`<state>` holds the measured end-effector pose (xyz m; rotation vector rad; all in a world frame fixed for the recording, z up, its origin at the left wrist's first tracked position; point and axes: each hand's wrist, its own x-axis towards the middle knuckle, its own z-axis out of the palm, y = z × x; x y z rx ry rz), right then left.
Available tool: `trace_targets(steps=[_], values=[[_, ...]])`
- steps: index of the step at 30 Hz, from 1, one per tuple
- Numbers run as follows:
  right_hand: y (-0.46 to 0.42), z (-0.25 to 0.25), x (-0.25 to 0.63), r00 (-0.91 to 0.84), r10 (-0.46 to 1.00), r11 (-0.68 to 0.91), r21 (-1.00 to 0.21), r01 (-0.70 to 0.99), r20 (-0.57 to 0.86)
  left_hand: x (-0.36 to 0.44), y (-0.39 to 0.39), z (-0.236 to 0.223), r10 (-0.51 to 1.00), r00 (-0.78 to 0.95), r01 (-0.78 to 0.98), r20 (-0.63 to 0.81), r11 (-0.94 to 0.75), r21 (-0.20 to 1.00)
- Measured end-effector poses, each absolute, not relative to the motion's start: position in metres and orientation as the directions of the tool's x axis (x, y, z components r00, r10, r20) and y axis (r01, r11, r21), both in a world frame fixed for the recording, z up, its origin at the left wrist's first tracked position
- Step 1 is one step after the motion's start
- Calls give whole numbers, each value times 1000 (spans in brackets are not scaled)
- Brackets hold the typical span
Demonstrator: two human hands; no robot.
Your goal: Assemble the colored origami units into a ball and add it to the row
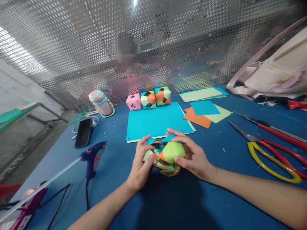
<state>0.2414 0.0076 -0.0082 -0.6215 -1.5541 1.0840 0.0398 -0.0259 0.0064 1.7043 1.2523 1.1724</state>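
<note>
Between my two hands is a folded-paper ball (pixel 173 152) of green, orange and blue pieces, partly open with loose flaps. My left hand (pixel 142 164) grips its left side, thumb in front and fingers behind. My right hand (pixel 193 156) is closed on the right side, its thumb pressed near a light green panel. My fingers and the front panels hide part of the inside. Just beyond lies a stack of blue sheets (pixel 155 121). Behind that stand a pink paper ball (pixel 134 102) and two multicoloured paper balls (pixel 148 100), (pixel 163 95).
Blue, green and orange paper pieces (pixel 198 118) lie at the back right. Large scissors (pixel 263 153) with red and yellow handles are on the right, below a bag (pixel 275 64). On the left are a glue gun (pixel 92 158), a phone (pixel 83 132) and a bottle (pixel 102 103).
</note>
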Motion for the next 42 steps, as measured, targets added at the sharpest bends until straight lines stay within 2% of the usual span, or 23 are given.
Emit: trace_targets(steps=[10, 20, 28, 34, 42], values=[[6, -9, 242, -285, 812, 481, -860, -169, 510, 42, -26, 5, 941, 145, 333, 307, -339, 880], [6, -8, 240, -222, 806, 512, -835, -202, 549, 40, -25, 3, 935, 152, 319, 322, -354, 879], [8, -12, 242, -302, 758, 542, -816, -201, 578, 39, -25, 0, 931, 172, 290, 323, -361, 886], [11, -13, 248, -371, 700, 626, -774, -93, 610, 39, -25, 2, 930, 176, 314, 324, -365, 876], [10, -12, 247, -381, 736, 558, -820, -124, 559, 39, -24, 3, 923, 179, 335, 341, -383, 861]])
